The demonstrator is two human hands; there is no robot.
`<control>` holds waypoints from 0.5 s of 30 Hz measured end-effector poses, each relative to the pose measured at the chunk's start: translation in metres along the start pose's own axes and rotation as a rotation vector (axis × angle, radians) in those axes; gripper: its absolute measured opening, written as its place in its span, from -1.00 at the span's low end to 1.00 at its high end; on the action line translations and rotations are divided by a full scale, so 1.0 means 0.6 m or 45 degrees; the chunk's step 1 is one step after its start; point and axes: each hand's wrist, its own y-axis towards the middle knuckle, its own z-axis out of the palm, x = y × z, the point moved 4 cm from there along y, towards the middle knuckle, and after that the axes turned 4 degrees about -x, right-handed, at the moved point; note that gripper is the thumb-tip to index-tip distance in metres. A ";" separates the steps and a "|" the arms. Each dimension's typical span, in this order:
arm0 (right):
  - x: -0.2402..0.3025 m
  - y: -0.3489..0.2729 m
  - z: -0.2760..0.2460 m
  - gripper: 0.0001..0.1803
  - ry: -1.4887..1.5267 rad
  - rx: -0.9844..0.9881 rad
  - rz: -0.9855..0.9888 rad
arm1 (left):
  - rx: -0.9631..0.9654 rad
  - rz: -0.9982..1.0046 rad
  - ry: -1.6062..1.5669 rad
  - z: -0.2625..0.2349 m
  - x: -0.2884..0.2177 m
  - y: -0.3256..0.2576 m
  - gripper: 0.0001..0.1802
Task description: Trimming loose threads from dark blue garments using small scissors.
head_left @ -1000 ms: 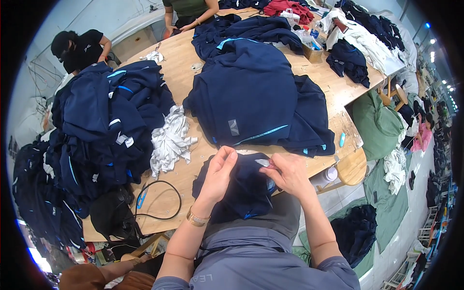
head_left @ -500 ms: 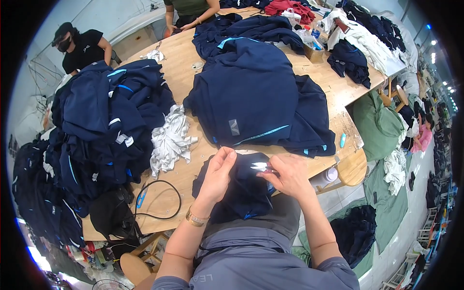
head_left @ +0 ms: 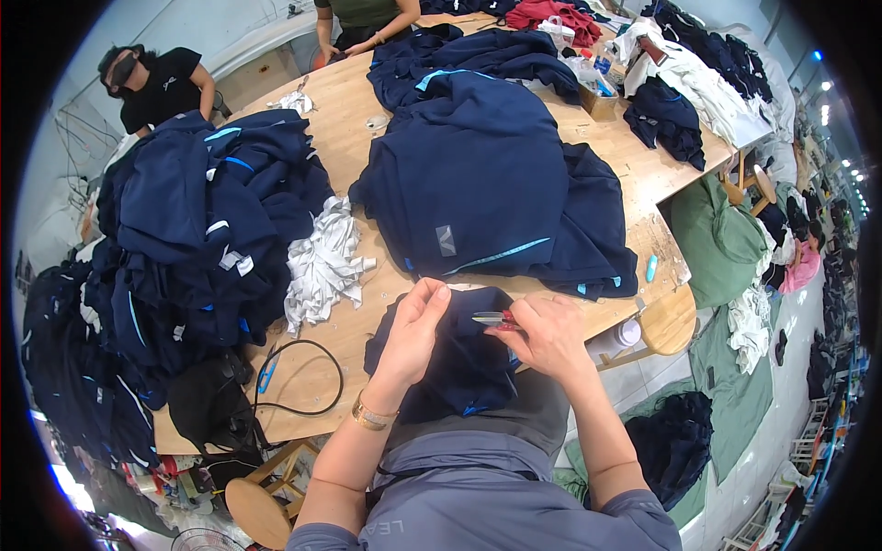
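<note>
Beneath and beyond both hands spread a wooden table [head_left: 335,138], the broadest thing around them. Well to the left of the left hand rose a heap of navy garments [head_left: 175,216]; straight ahead of both hands lay a large navy garment [head_left: 469,174] with a light-blue stripe near its closest edge. Smaller than these, a dark navy piece [head_left: 459,363] hung between the hands and below them, over the near edge and the person's lap. A crumpled bunch of white cloth [head_left: 326,262] sat to the left of the left hand and a little beyond it. The left hand [head_left: 413,326] had its thumb and fingertips closed together above the dark navy piece; whether they pinched anything I cannot tell. The right hand [head_left: 547,335] gripped red-handled snips [head_left: 491,319], whose blades pointed toward the left hand without touching it. Beyond the right hand, off to its right, lay a small light-blue tool [head_left: 651,268].
</note>
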 end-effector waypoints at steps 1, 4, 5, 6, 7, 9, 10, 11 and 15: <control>0.002 0.002 0.000 -0.61 -0.019 0.018 -0.002 | -0.001 0.003 -0.006 0.001 -0.002 -0.001 -0.81; 0.002 0.004 0.001 -0.62 -0.048 0.032 -0.010 | 0.001 -0.009 0.002 0.004 -0.002 -0.003 -0.81; 0.002 0.004 0.002 -0.62 -0.058 0.029 -0.011 | 0.001 -0.008 0.001 0.002 -0.002 -0.003 -0.81; 0.003 0.004 0.002 -0.62 -0.058 0.029 -0.012 | -0.010 -0.076 -0.011 -0.002 0.002 -0.003 -0.82; 0.002 0.004 0.001 -0.63 -0.036 0.016 0.003 | -0.021 -0.144 -0.023 -0.004 0.005 -0.004 -0.82; 0.001 0.004 0.001 -0.64 -0.014 0.004 0.019 | -0.020 -0.149 -0.069 -0.001 0.004 -0.004 -0.83; 0.000 0.004 0.001 -0.64 -0.023 0.005 0.026 | -0.019 -0.155 -0.114 0.001 0.003 -0.005 -0.84; -0.001 0.004 0.001 -0.64 -0.031 0.006 0.033 | -0.019 -0.155 -0.114 0.002 0.001 -0.005 -0.84; -0.012 -0.001 0.003 -0.62 -0.014 0.019 0.078 | 0.017 -0.121 -0.240 0.003 -0.004 -0.003 -0.88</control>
